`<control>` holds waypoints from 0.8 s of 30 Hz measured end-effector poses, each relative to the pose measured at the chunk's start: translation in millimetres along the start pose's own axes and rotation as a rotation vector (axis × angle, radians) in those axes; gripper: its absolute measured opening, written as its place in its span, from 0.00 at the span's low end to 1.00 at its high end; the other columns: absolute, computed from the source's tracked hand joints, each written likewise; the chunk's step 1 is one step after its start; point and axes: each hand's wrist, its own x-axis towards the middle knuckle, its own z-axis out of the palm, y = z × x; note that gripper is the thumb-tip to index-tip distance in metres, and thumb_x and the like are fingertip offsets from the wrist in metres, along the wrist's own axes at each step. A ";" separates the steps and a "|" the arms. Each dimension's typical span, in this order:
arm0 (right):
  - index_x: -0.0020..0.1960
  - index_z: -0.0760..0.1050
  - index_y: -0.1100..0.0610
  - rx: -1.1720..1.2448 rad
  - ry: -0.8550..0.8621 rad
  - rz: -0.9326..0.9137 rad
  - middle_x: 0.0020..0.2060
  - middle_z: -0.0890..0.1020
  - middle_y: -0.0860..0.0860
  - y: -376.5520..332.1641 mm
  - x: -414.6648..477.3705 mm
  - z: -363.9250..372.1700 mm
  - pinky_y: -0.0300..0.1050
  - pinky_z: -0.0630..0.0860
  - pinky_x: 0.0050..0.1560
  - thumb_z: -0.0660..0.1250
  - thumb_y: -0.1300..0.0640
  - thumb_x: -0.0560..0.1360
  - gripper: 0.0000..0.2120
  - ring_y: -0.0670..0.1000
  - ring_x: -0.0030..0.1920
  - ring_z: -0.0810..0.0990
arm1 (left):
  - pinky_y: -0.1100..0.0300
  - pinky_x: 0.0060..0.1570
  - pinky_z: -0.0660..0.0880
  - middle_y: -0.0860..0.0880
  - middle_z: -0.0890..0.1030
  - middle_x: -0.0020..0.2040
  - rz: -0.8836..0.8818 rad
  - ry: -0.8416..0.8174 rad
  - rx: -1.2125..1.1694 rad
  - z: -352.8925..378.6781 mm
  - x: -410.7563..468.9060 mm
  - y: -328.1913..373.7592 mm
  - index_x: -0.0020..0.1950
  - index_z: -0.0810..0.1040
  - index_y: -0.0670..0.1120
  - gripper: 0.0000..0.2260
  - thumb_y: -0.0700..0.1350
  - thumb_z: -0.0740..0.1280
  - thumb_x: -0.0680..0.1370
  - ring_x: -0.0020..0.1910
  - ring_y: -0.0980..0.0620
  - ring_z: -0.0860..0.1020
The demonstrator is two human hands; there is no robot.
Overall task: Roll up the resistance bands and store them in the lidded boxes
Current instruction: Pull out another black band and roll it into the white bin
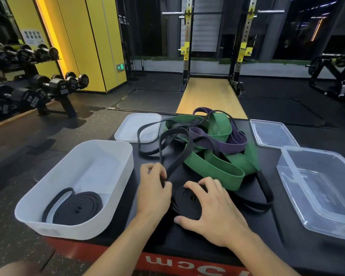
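Mid-roll on band two. The right hand [213, 208] is clamped over a half-wound coil of flat black rubber band [187, 202] lying flat on the black padded bench [257, 226], thumb at the near edge and fingers curved over the far edge. The left hand [154, 184] is narrow, pinching that band's loose black tail [173, 166] just where it feeds into the coil. One rolled black band [78, 208] sits in the frosted white plastic box [78, 228] on the left, its outer end already sprung away from the roll. The white lid [127, 126] lies behind that box; the clear plastic box [317, 186] and clear lid [271, 132] are to the right, with no band in them. Risks: the tail runs up into the tangle of wide green band [213, 168] and purple band [217, 140], so pulling slack likely drags or snags the pile. Ease the right hand's pressure and the coil probably unwinds; rubber wants to spring. A twist in the tail would wind in lopsided and fit the box badly.
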 end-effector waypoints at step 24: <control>0.76 0.64 0.38 0.027 0.027 -0.059 0.68 0.63 0.30 1.5 1.0 -0.4 0.34 0.65 0.69 0.64 0.22 0.64 0.44 0.35 0.70 0.60 | 0.59 0.58 0.63 0.61 0.71 0.50 0.187 -0.173 0.388 -14.6 -25.1 -20.1 0.47 0.79 0.57 0.20 0.61 0.51 0.85 0.56 0.58 0.66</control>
